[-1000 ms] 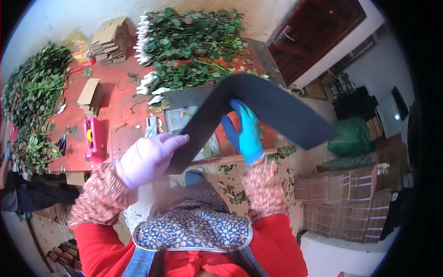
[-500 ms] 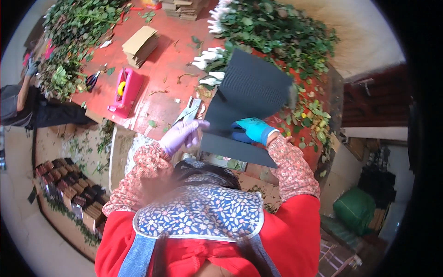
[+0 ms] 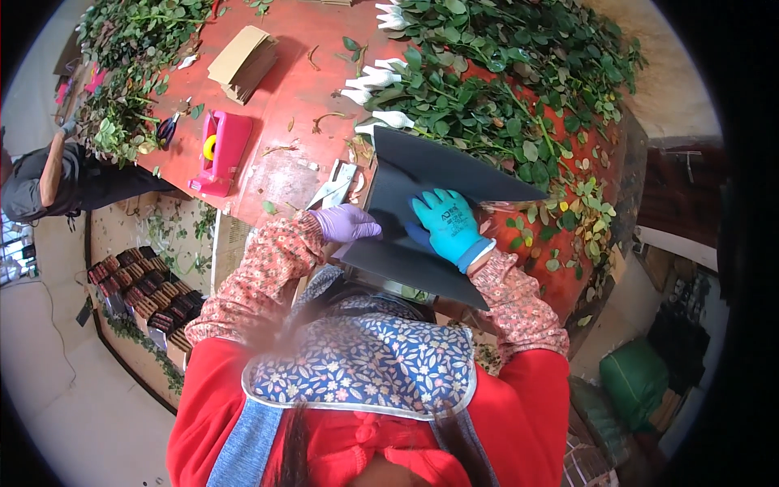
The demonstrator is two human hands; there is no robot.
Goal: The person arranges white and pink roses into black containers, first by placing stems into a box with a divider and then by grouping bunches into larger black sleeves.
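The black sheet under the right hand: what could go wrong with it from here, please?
The black sheet is bent, so it may spring out of shape if the right hand lifts. Its far flap stands close to the nearest white wrap and could knock it. The left hand is also near the silvery metal tool, which might get bumped.

Sheet lies before you on the table; leafy stems behind it. Left of your sheet: tape dispenser. Behind the dispenser, cardboard stack; farther left, scissors.
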